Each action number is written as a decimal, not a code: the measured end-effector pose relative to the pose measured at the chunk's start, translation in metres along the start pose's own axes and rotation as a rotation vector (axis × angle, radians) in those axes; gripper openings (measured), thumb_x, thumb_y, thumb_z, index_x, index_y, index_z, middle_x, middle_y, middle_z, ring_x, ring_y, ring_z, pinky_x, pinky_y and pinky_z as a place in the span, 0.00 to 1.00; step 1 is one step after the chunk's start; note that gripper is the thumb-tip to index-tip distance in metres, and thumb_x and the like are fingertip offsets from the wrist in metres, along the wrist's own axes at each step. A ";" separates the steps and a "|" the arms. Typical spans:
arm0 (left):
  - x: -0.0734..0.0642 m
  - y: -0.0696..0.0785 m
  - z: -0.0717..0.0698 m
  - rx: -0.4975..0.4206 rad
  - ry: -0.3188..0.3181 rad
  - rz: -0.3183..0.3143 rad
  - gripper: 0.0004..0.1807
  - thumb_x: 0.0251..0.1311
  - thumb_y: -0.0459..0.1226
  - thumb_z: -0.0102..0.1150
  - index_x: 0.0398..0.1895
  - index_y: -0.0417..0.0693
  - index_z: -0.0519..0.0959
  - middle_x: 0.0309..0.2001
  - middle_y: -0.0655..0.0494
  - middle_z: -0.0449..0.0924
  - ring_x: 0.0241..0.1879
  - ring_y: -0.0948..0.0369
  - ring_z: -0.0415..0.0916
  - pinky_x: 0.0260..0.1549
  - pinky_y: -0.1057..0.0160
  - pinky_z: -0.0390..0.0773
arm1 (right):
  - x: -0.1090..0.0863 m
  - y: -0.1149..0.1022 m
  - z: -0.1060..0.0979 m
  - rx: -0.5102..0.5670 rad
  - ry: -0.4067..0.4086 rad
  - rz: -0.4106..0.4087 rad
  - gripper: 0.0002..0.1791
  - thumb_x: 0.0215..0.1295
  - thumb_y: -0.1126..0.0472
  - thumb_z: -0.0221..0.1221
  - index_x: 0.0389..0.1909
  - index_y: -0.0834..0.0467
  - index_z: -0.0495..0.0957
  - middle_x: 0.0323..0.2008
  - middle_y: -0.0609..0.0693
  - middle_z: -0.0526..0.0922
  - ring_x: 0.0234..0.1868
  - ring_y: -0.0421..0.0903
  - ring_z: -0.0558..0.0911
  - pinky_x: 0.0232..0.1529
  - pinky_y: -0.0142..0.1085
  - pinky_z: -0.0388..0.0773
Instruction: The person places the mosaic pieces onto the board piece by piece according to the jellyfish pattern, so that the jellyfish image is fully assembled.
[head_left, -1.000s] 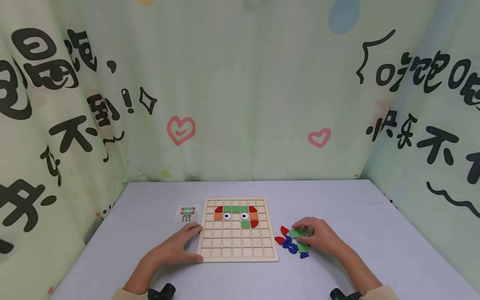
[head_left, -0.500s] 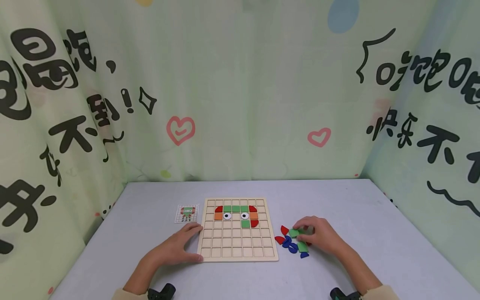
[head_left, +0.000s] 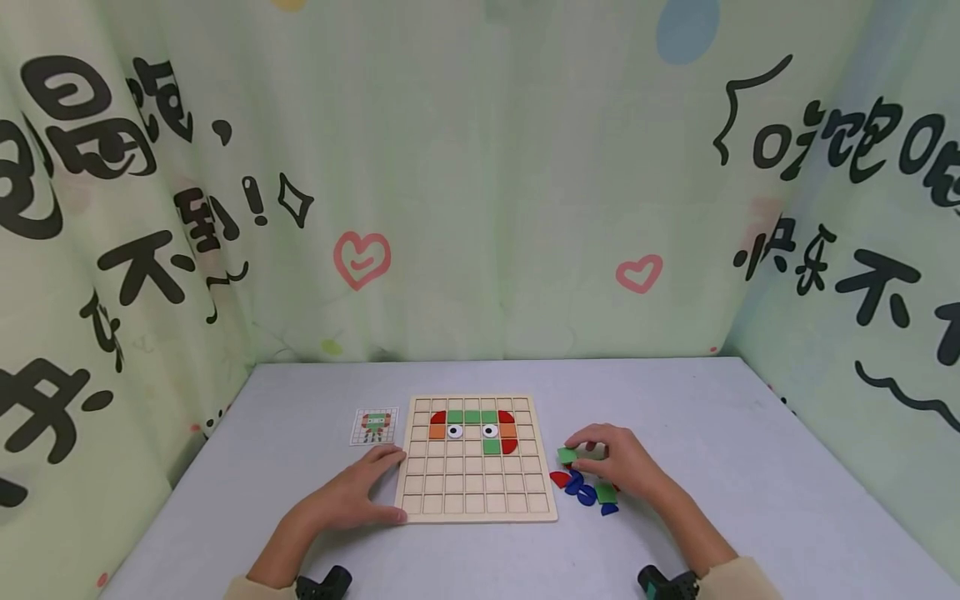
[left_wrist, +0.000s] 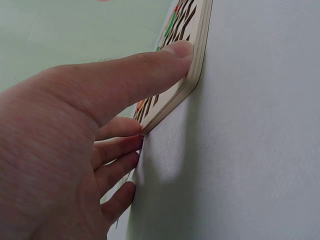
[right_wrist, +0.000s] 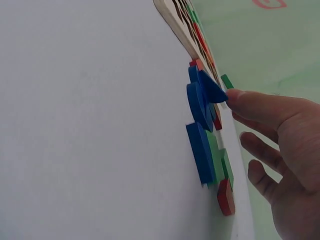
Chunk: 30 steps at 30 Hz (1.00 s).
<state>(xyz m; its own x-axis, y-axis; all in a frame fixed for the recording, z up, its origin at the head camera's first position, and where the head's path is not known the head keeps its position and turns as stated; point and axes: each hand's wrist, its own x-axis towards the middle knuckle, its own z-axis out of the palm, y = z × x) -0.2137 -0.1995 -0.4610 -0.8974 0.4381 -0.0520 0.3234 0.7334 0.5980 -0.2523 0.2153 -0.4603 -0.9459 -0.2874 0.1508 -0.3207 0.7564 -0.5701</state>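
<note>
The wooden grid board (head_left: 476, 484) lies flat, with green, red and orange pieces and two eye pieces set in its upper rows. My left hand (head_left: 352, 493) steadies its left side: the thumb (left_wrist: 165, 65) rests on top near the corner, and the fingertips touch the edge. Right of the board, my right hand (head_left: 622, 460) pinches a green square tile (head_left: 566, 456) between thumb and index finger. Below that hand is a loose pile with a red piece (head_left: 559, 479), several blue pieces (head_left: 587, 496) and another green tile (head_left: 606, 493).
A small picture card (head_left: 374, 426) showing a green and red robot figure lies left of the board. White cloth covers the table (head_left: 480, 562). A printed curtain (head_left: 495, 208) hangs behind and at both sides.
My right hand has moved left and slightly away from me, carrying the green square tile out of the pile toward the board. The left hand and board have stayed put.
</note>
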 end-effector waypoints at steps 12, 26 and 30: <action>0.000 0.002 0.000 -0.011 -0.005 -0.025 0.49 0.47 0.54 0.72 0.70 0.43 0.63 0.71 0.47 0.58 0.71 0.45 0.58 0.66 0.40 0.62 | 0.016 -0.025 0.026 0.064 0.005 -0.031 0.12 0.54 0.60 0.69 0.41 0.50 0.84 0.40 0.44 0.84 0.38 0.42 0.76 0.35 0.27 0.75; 0.001 0.003 0.000 -0.010 -0.001 -0.029 0.49 0.47 0.53 0.72 0.70 0.44 0.64 0.71 0.48 0.59 0.70 0.45 0.59 0.65 0.40 0.63 | 0.034 -0.051 0.044 0.123 -0.009 -0.084 0.09 0.54 0.62 0.70 0.37 0.51 0.84 0.38 0.44 0.83 0.39 0.42 0.75 0.39 0.33 0.72; 0.000 0.002 0.000 -0.012 -0.004 -0.025 0.49 0.47 0.54 0.72 0.70 0.44 0.64 0.71 0.47 0.59 0.70 0.45 0.59 0.65 0.40 0.63 | 0.039 -0.057 0.049 0.133 -0.010 -0.049 0.08 0.54 0.63 0.69 0.34 0.51 0.83 0.36 0.45 0.82 0.39 0.42 0.74 0.41 0.36 0.72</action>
<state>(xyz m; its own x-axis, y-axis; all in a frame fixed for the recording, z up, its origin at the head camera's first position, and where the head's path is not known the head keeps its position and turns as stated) -0.2133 -0.1978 -0.4594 -0.9042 0.4212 -0.0701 0.2967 0.7377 0.6064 -0.2680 0.1324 -0.4614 -0.9287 -0.3281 0.1731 -0.3560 0.6569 -0.6646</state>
